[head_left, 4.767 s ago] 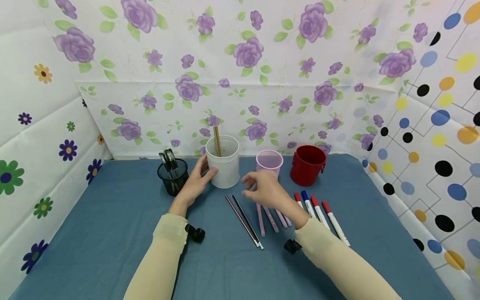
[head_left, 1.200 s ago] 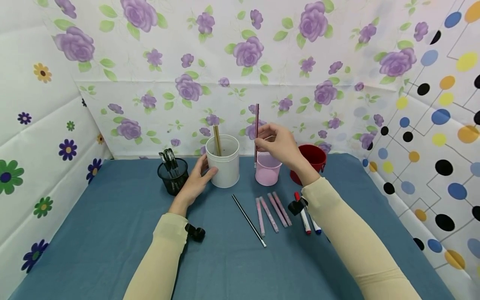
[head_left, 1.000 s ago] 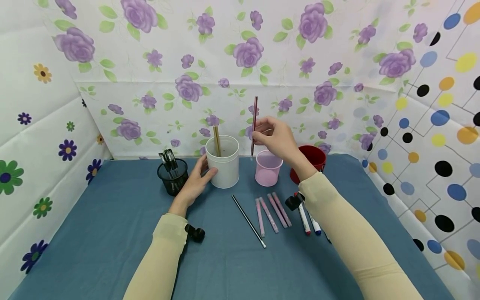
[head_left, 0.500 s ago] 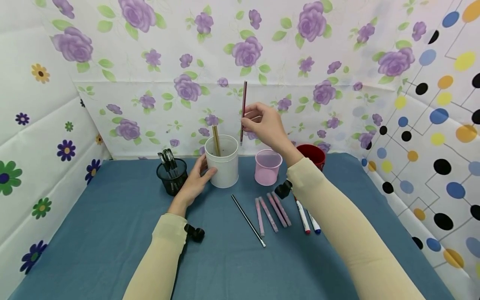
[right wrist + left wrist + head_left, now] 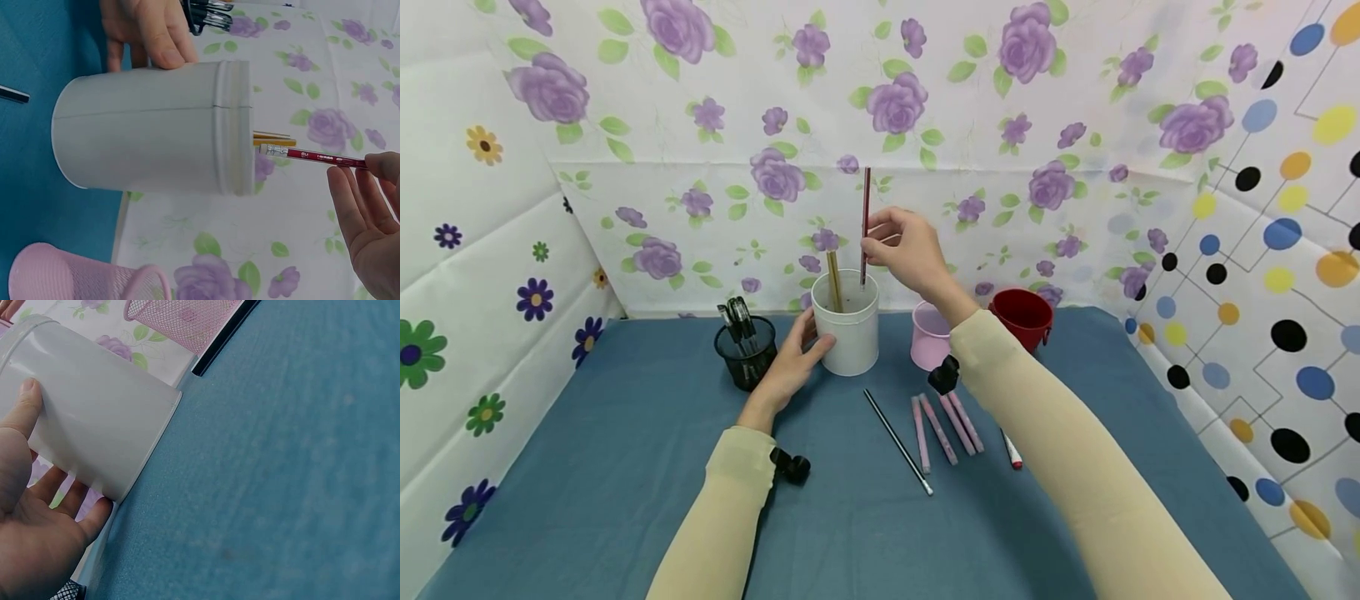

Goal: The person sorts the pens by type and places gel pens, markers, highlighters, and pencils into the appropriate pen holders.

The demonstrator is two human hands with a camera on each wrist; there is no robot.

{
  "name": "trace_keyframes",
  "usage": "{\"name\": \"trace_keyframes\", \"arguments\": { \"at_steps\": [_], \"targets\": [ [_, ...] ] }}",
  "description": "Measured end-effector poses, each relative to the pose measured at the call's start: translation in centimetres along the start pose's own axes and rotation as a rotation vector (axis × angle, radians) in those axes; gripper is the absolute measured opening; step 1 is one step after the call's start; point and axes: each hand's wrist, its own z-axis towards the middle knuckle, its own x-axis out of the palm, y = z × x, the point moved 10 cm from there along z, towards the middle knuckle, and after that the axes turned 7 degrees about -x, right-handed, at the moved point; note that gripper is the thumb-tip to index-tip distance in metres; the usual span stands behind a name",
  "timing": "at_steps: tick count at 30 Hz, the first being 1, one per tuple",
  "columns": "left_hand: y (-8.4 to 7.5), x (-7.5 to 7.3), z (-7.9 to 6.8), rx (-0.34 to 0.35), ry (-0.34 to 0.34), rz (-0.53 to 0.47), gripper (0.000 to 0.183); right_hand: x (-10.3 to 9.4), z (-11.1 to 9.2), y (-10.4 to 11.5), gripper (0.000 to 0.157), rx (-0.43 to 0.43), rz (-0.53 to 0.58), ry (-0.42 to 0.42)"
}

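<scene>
My right hand (image 5: 910,250) pinches a dark red pencil (image 5: 866,204) between thumb and fingers, eraser end down. In the right wrist view, the pencil (image 5: 319,156) has its eraser right at the rim of the white pencil cup (image 5: 144,131). Thumb and fingers of my left hand (image 5: 786,362) hold the side of that white cup (image 5: 853,346), which stands upright on the table. Yellow pencils (image 5: 833,279) stand in the cup, leaning left. A black pencil (image 5: 897,442) with a white eraser lies on the cloth in front.
Left of the white cup is a black mesh holder (image 5: 747,362) with black pens. A pink cup (image 5: 928,342) and a red bucket (image 5: 1022,312) stand to the right. Several pink pens (image 5: 940,429) lie in front; a marker (image 5: 1013,454) shows beside my right sleeve, which hides others.
My right hand has taken the red pencil from the table, lifted it upright, and moved it left from the pink cup to over the white cup's mouth. My left hand has stayed put.
</scene>
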Motion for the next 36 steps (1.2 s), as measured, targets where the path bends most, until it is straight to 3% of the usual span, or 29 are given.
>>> {"name": "trace_keyframes", "arguments": {
  "at_steps": [19, 36],
  "targets": [
    [0.0, 0.1, -0.1, -0.006, 0.002, 0.003, 0.077, 3.2, -1.1, -3.7, 0.023, 0.089, -0.038, 0.084],
    [-0.1, 0.0, 0.0, -0.002, -0.002, 0.005, 0.076, 1.7, -2.1, -2.4, 0.020, 0.015, -0.120, 0.110]
  ]
}}
